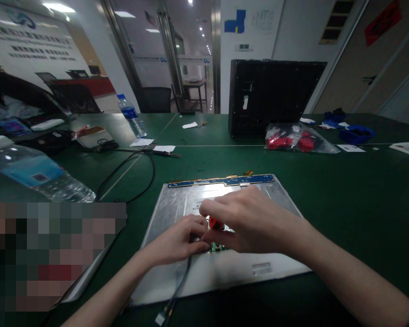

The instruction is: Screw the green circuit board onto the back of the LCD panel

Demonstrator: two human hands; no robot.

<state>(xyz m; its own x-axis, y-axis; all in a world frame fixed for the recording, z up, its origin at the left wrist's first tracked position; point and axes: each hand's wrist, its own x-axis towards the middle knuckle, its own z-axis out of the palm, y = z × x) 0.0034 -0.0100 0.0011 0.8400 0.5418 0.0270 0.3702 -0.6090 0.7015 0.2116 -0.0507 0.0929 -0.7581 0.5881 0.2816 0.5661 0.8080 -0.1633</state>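
Fingers (215, 209) of the right hand (247, 218) curl around a red handle (215, 223).

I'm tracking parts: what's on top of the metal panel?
A blue circuit strip along the panel's far edge, a dark cable across the near part. Green parts show near the red object in the right hand; it and the left hand hide what's beneath.

From your head, the camera faced forward and down over the worktop (347, 195) toward its far edge, close above your left hand (184, 238) and right hand (247, 218).
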